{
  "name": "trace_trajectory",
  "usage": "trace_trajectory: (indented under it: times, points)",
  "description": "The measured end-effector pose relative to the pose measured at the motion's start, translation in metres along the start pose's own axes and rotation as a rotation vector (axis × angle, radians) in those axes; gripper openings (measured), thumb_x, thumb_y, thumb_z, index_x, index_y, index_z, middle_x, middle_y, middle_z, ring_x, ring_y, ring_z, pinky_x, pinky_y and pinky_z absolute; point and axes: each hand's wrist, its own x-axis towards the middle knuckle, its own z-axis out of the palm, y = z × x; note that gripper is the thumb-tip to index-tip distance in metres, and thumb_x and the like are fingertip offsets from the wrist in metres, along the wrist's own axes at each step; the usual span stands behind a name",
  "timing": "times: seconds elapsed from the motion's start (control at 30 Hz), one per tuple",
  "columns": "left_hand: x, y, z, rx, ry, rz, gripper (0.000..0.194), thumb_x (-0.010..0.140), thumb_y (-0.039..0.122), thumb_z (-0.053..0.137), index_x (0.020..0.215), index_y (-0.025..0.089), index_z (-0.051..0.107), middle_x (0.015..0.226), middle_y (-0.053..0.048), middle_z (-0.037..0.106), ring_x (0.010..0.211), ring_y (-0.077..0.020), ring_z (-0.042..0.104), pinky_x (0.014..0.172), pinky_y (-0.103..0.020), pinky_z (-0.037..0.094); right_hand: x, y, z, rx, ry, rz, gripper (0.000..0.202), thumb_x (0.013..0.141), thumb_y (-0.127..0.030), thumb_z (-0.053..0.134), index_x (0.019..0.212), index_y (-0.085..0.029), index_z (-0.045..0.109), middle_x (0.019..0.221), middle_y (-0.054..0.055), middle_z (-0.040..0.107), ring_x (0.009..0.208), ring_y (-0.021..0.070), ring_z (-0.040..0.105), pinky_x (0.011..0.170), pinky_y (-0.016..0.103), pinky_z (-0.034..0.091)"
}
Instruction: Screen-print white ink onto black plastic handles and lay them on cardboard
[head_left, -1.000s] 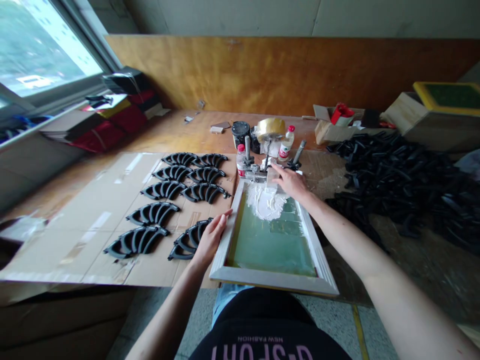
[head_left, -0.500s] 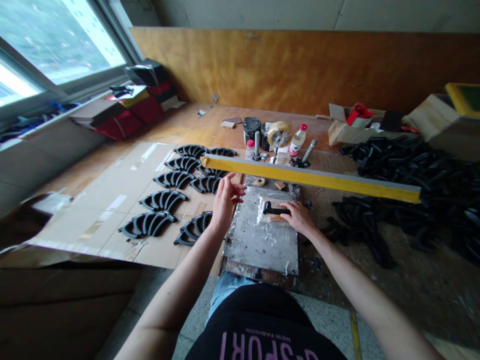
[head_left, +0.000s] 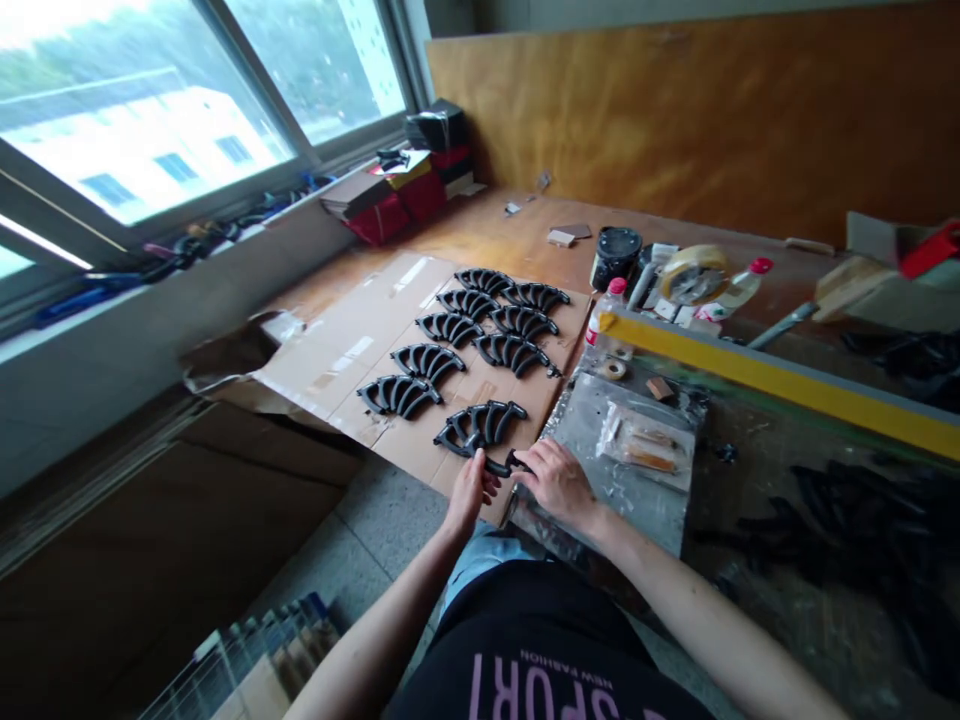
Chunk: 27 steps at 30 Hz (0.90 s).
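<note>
A black curved handle [head_left: 496,467] is pinched between my two hands, low over the near edge of the cardboard sheet [head_left: 360,400]. My left hand [head_left: 469,492] is closed on its left end. On its right end, my right hand [head_left: 559,482] is closed too, with fingertips partly hidden. Just beyond lies a fanned row of similar black handles [head_left: 491,422]; I cannot tell whether the held one touches it. Several more such rows [head_left: 427,362] lie on the cardboard. Right of my hands, a taped wooden block [head_left: 651,450] sits on a scuffed metal plate [head_left: 630,500].
A long yellow bar [head_left: 787,375] crosses above the plate's far side. Behind it stand a bottle with a red cap [head_left: 604,312], a black tub [head_left: 616,255] and a tape roll [head_left: 694,273]. Loose black handles [head_left: 847,540] are heaped at the right. Windows line the left.
The view has swung left. My right hand has carried the black handle from the taped block to the cardboard, and my left hand, earlier raised and holding nothing, now grips it too.
</note>
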Motion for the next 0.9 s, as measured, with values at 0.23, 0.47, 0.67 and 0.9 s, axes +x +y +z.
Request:
trace_trajectory:
  times: [0.23,0.47,0.67,0.9]
  points:
    - [0.057,-0.038,-0.104,0.434,0.181,-0.155,0.059,0.088,0.065,0.025,0.067,0.019,0.057,0.060,-0.009,0.065,0.054,-0.0199,0.059,0.049,-0.028,0.041,0.077,0.020,0.066,0.000,-0.248,0.313,0.028,0.093,-0.036,0.054,0.114,-0.020,0.065,0.102,0.011,0.065,0.102,0.0232,0.059,0.088,0.032,0.045]
    - [0.075,-0.044,-0.114,0.433,0.104,-0.211,0.054,0.086,0.061,0.036,0.066,0.018,0.061,0.059,-0.010,0.069,0.051,-0.0193,0.060,0.046,-0.026,0.041,0.109,0.028,0.099,0.015,-0.354,0.509,0.035,0.094,-0.041,0.052,0.117,-0.018,0.065,0.110,0.013,0.065,0.100,0.0206,0.064,0.088,0.029,0.045]
    - [0.064,-0.050,-0.100,0.289,0.080,-0.254,0.054,0.086,0.059,0.038,0.064,0.016,0.061,0.063,-0.014,0.070,0.050,-0.0194,0.062,0.045,-0.027,0.044,0.112,0.023,0.095,-0.063,-0.391,0.522,0.034,0.093,-0.045,0.052,0.102,-0.017,0.069,0.102,0.014,0.066,0.096,0.0225,0.064,0.085,0.031,0.046]
    - [0.083,-0.043,-0.080,0.203,0.130,-0.180,0.049,0.092,0.055,0.030,0.080,0.015,0.057,0.080,-0.013,0.073,0.056,-0.0154,0.065,0.052,-0.027,0.050,0.119,0.011,0.102,-0.124,-0.396,0.534,0.041,0.087,-0.048,0.059,0.114,-0.018,0.062,0.110,0.016,0.061,0.096,0.0250,0.064,0.081,0.034,0.048]
